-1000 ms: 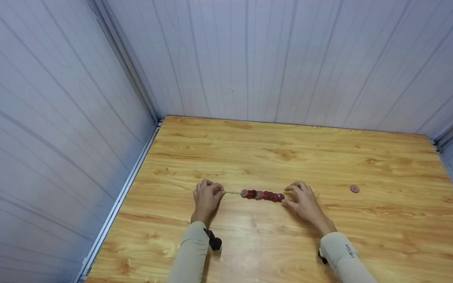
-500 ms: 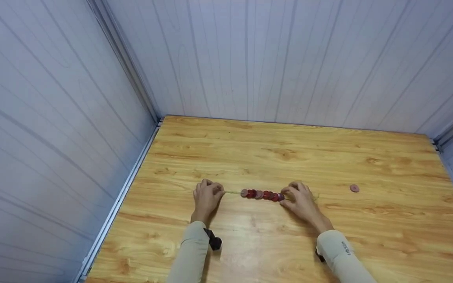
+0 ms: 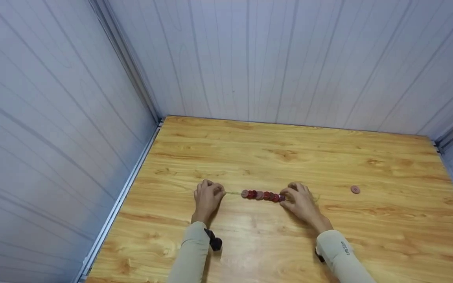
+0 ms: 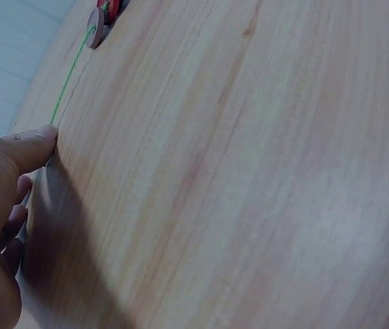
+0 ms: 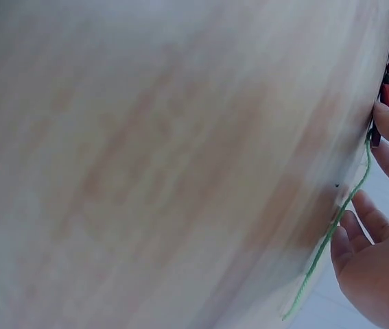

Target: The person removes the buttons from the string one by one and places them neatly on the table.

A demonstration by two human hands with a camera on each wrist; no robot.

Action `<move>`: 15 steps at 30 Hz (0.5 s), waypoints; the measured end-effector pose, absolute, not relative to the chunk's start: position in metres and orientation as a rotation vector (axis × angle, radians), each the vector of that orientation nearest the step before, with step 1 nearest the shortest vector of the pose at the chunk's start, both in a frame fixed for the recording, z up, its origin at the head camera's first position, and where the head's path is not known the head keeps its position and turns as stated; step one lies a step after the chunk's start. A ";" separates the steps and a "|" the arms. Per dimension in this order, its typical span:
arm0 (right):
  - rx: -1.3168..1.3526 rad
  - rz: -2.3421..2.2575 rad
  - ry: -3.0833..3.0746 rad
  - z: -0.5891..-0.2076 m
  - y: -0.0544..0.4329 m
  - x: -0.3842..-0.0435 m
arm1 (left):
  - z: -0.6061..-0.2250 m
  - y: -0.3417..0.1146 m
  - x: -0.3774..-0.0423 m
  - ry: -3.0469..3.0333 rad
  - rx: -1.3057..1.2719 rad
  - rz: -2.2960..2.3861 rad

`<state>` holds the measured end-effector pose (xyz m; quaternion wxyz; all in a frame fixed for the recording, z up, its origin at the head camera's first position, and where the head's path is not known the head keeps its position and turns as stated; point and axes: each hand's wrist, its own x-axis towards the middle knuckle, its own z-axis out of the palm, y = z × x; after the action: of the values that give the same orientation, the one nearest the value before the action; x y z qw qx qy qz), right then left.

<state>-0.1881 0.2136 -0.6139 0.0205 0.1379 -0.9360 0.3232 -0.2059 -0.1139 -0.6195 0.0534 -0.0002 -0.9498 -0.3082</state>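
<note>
A row of overlapping red, dark red and dusty pink buttons (image 3: 266, 195) lies threaded on a thin string across the table. Between thumb and forefinger, my left hand (image 3: 207, 199) pinches the string's left part, which looks green and taut in the left wrist view (image 4: 69, 82). My right hand (image 3: 301, 203) is at the row's other end, its thumb and forefinger pinching the dark end button (image 5: 376, 136). From there the loose string end (image 5: 326, 243) trails past my other fingers in the right wrist view. The fingertips partly cover that end button.
One loose pink button (image 3: 355, 189) lies on the wooden table (image 3: 226, 153) to the right of my right hand. Pale panelled walls (image 3: 269, 63) rise at the back and both sides.
My right hand has moved slightly left, and its thumb and forefinger have closed on the end button. The left hand and the button row have hardly moved.
</note>
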 end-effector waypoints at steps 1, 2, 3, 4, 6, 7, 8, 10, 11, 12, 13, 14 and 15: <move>0.427 1.004 -2.900 -0.614 0.214 -0.188 | -0.620 -0.114 -0.206 -2.888 0.000 -0.938; 0.425 1.006 -2.900 -0.614 0.214 -0.188 | -0.620 -0.114 -0.206 -2.890 0.001 -0.940; 0.424 1.009 -2.900 -0.614 0.214 -0.188 | -0.620 -0.114 -0.206 -2.893 0.003 -0.942; 0.424 1.010 -2.898 -0.614 0.214 -0.188 | -0.620 -0.114 -0.206 -2.895 0.005 -0.941; 0.428 1.010 -2.897 -0.614 0.214 -0.188 | -0.620 -0.114 -0.206 -2.892 0.007 -0.942; 0.432 1.008 -2.896 -0.614 0.214 -0.188 | -0.620 -0.114 -0.206 -2.891 0.007 -0.940; 0.436 1.004 -2.899 -0.614 0.214 -0.188 | -0.620 -0.114 -0.206 -2.890 0.006 -0.941; 0.446 0.997 -2.899 -0.614 0.214 -0.189 | -0.620 -0.114 -0.206 -2.888 0.004 -0.942; 0.450 0.996 -2.898 -0.614 0.214 -0.189 | -0.620 -0.114 -0.206 -2.887 0.004 -0.943; 0.454 0.995 -2.896 -0.614 0.214 -0.189 | -0.620 -0.114 -0.206 -2.887 0.004 -0.946; 0.456 1.001 -2.893 -0.613 0.215 -0.189 | -0.620 -0.114 -0.206 -2.888 0.004 -0.951; 0.457 1.003 -2.890 -0.613 0.215 -0.189 | -0.620 -0.114 -0.206 -2.889 0.004 -0.956; 0.457 1.008 -2.886 -0.613 0.215 -0.189 | -0.620 -0.114 -0.206 -2.889 0.004 -0.959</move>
<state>-0.1885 0.2151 -0.6130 0.0255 0.1479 -0.9334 0.3260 -0.2057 -0.1141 -0.6202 0.0486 0.0014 -0.9480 -0.3145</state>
